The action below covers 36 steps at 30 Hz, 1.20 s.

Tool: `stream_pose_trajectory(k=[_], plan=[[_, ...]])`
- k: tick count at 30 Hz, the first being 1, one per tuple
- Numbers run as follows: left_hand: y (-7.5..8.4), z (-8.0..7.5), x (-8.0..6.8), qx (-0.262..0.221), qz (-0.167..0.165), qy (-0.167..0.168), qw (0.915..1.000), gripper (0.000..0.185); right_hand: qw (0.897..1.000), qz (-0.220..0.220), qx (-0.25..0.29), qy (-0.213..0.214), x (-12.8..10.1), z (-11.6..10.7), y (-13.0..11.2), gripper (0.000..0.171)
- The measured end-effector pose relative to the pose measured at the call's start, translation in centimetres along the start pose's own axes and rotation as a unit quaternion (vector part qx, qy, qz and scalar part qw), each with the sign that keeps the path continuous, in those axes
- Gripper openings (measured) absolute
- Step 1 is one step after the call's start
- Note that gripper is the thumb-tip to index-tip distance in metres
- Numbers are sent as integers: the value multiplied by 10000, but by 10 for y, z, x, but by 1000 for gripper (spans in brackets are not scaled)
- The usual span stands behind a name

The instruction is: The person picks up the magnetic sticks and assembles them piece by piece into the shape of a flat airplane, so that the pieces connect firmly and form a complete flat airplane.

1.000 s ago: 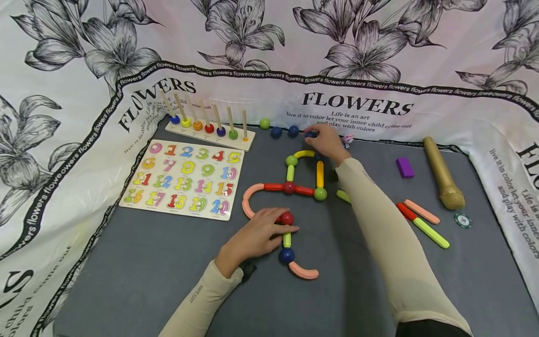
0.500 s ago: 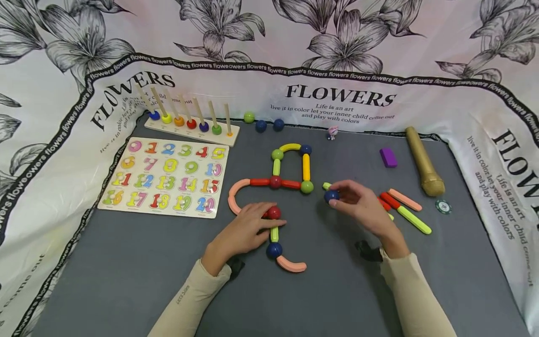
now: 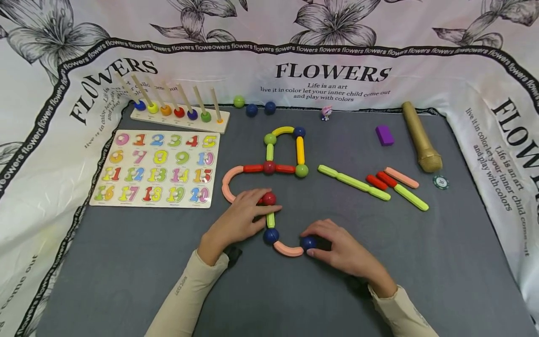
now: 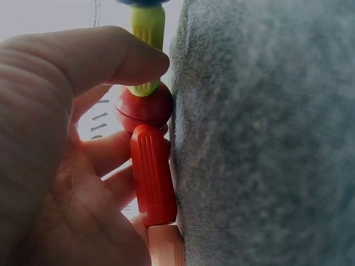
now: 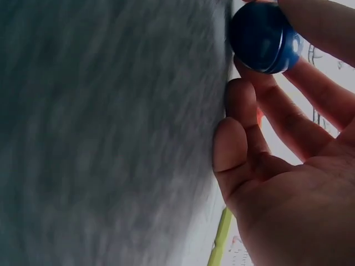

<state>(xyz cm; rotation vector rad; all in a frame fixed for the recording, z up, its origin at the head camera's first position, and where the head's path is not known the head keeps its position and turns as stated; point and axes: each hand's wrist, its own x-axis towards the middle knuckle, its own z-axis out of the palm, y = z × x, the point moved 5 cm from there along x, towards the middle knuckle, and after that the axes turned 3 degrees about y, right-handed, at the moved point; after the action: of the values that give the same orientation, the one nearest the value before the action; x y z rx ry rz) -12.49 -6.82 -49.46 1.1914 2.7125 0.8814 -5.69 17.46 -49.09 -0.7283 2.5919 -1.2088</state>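
Inventory, head view first: my left hand (image 3: pixel 242 217) holds the red ball (image 3: pixel 269 198) of the stick-and-ball chain on the grey worktop (image 3: pixel 126 262), fingers curled about it; my right hand (image 3: pixel 337 248) pinches a blue ball (image 3: pixel 308 242) at the free end of the pink curved stick (image 3: pixel 288 250). I judge the chain partly built: its upper loop and arc are joined, the blue ball sits at the curve's tip, and loose sticks (image 3: pixel 353 182) lie well apart to the right, unused. Holders: the peg rack (image 3: pixel 178 114) carries one coloured bead per peg; the number board (image 3: pixel 157 168) has all its numerals seated. Left wrist view: thumb and fingers (image 4: pixel 105 55) close on the red ball (image 4: pixel 144 108), with a red stick (image 4: pixel 153 174) below it and a green one above. Right wrist view: fingertips (image 5: pixel 310 27) grip the blue ball (image 5: pixel 263 39) against the worktop, remaining fingers loosely bent.
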Motion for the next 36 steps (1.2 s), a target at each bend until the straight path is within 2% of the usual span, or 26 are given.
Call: stream_pose_trajectory(k=[3, 6, 9, 11, 13, 15, 17, 22, 30, 36], plan=[[1, -1, 0, 23, -10, -6, 10000, 40, 9999, 16, 100, -43, 0, 5, -2, 29], [5, -3, -2, 53, 10, 142, 9999, 38, 9998, 32, 203, -15, 0, 6, -2, 28], [17, -6, -2, -59, 176, 265, 9995, 33, 9993, 42, 362, 50, 0, 6, -1, 29], [30, -4, -2, 12, 303, 117, 9995, 27, 9990, 61, 429, 115, 0, 4, 0, 30], [46, 1, -2, 270, 333, -232, 9988, 24, 9987, 134, 452, 193, 0, 2, 1, 30], [59, 9, -4, 665, 399, -584, 9953, 23, 9985, 217, 417, 273, -1, -1, 2, 30], [67, 17, -7, 985, 549, -718, 9910, 19, 9982, 333, 352, 342, -3, -4, 4, 29], [70, 23, -11, 1024, 826, -351, 9907, 13, 9973, 472, 377, 410, -7, -8, 9, 28], [68, 29, -11, 613, 668, -61, 9959, 21, 9947, 292, 934, 305, -9, -8, 9, 28], [71, 31, -13, 765, 672, 9, 9948, 22, 9960, 177, 870, 79, -7, -8, 5, 28]])
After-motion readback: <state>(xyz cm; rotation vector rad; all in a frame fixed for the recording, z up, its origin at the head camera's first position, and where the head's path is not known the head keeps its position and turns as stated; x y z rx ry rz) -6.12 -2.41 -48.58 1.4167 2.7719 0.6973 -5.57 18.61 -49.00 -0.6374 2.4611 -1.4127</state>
